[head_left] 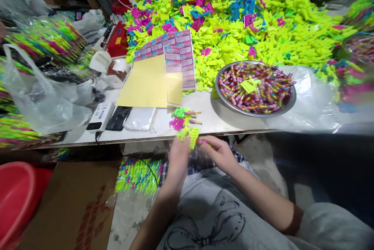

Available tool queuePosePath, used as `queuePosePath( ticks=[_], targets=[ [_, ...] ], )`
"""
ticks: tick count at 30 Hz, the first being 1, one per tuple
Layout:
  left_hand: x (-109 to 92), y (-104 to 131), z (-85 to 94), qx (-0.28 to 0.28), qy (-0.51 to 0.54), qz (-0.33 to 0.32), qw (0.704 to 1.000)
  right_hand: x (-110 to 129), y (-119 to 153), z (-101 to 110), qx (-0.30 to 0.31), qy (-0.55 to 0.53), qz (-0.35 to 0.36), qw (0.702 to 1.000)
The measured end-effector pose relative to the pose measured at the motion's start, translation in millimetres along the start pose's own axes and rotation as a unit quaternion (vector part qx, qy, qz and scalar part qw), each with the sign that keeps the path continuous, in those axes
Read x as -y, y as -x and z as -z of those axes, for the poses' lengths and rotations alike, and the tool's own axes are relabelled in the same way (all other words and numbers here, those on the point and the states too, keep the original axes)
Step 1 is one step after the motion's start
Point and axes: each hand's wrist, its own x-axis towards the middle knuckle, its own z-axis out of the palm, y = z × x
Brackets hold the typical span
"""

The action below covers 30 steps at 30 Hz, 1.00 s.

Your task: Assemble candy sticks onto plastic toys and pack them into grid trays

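Observation:
My left hand [179,152] is closed around a yellow plastic toy piece [193,138] with a comb-like edge, just off the table's front edge. Beside it, my right hand [219,152] pinches a small wrapped candy stick [200,141], its red and pink end against the yellow piece. Whether the stick is inside the piece cannot be made out. Just beyond my hands lie a green toy piece [179,112] and a magenta toy piece [177,124], with candy sticks pointing right from them. A metal bowl [257,115] full of candy sticks stands to the right.
A large heap of plastic pieces [233,32] covers the table's back. Printed label sheets [187,61] and yellow paper [143,82] lie before it. A phone [119,118], white box [101,115] and plastic bag [43,90] are left. Below stand a carton [73,203] and red basin [17,199].

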Motion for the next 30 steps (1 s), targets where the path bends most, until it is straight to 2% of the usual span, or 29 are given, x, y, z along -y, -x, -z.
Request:
queuePosePath(
  ticks=[5, 8, 13, 18, 21, 24, 27, 30],
  targets=[
    [-3, -1, 0.2, -0.009, -0.073, -0.045, 0.996, -1, 1, -2, -0.039, 0.069, 0.087, 0.993],
    [-5, -1, 1.1, -0.017, -0.108, -0.062, 0.992, -2, -1, 0, -0.015, 0.096, 0.116, 0.989],
    [-5, 3, -2.1, -0.004, -0.097, -0.031, 0.995, 2, -6, 8, 0.022, 0.103, 0.120, 0.987],
    [-5, 6, 2.3, -0.073, -0.211, -0.109, 0.969, 9, -12, 11, 0.075, 0.132, 0.110, 0.982],
    [-4, 5, 8.9, -0.043, -0.247, -0.105, 0.962, 12, -15, 11, 0.109, 0.131, 0.090, 0.981],
    [-5, 2, 14.9, -0.011, -0.241, -0.086, 0.967, 11, -17, 10, 0.123, 0.120, 0.089, 0.981],
    [-5, -2, 19.1, 0.003, -0.215, -0.061, 0.975, 10, -19, 11, 0.121, 0.131, 0.104, 0.978],
    [-6, -3, 22.3, 0.008, -0.190, -0.035, 0.981, 9, -21, 13, 0.151, 0.188, 0.144, 0.960]
  ],
)
